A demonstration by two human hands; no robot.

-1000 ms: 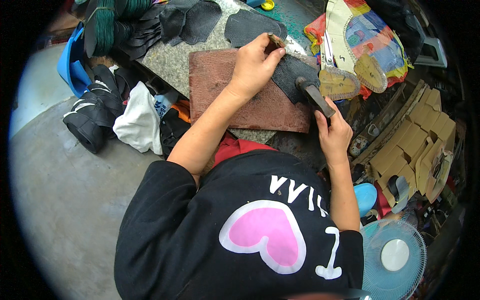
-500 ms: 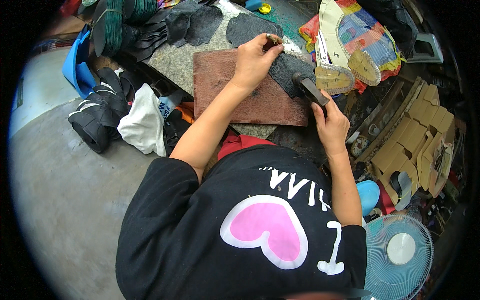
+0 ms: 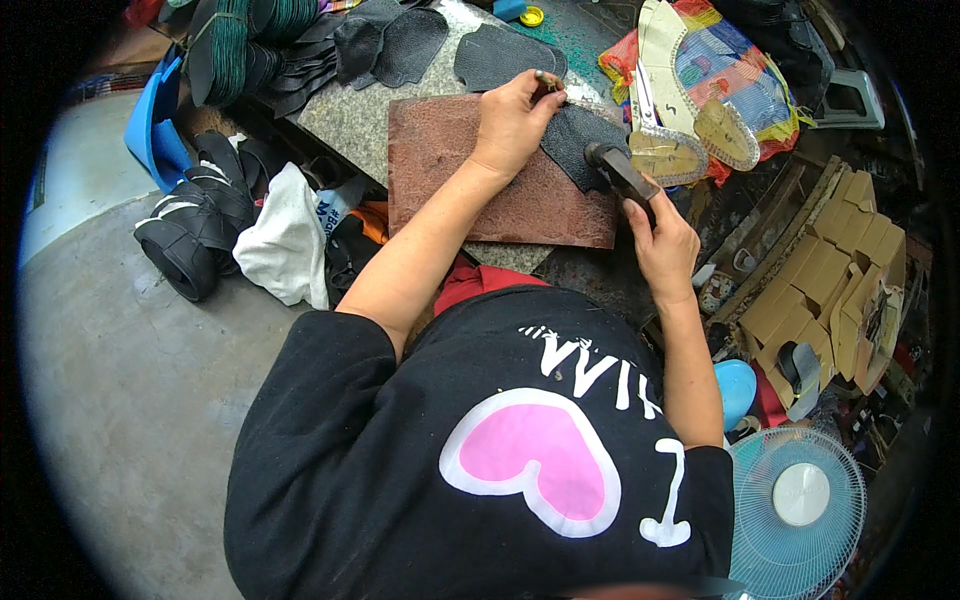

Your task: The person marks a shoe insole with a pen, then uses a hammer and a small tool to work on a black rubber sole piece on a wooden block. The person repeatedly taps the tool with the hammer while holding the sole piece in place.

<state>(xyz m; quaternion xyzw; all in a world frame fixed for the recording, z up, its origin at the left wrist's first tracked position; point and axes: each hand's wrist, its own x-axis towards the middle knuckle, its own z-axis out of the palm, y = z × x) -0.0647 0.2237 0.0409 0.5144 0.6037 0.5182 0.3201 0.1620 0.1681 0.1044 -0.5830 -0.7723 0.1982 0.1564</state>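
A black piece of leather (image 3: pixel 580 150) lies over the far right part of a reddish-brown board (image 3: pixel 450 150). My right hand (image 3: pixel 667 245) is closed round a hammer (image 3: pixel 628 178), whose dark head is over the leather's right edge. At the far edge of the board my left hand (image 3: pixel 512 125) is pinched closed beside the leather's upper left corner. A small end shows at its fingertips, too small to name. Beyond the board another cut black leather piece (image 3: pixel 508 58) lies flat on the speckled stone slab (image 3: pixel 345 125).
Stacked black leather pieces (image 3: pixel 390 45) and bundled green-edged soles (image 3: pixel 218 50) sit at the far left. Scissors (image 3: pixel 645 95) and tan shoe patterns (image 3: pixel 668 158) lie right of the board. Cardboard (image 3: pixel 815 270) and a fan (image 3: pixel 800 495) stand on the right; black shoes (image 3: pixel 190 240) are at left.
The view has shifted very slightly. Both hands, the hammer and the leather stay in nearly the same place.
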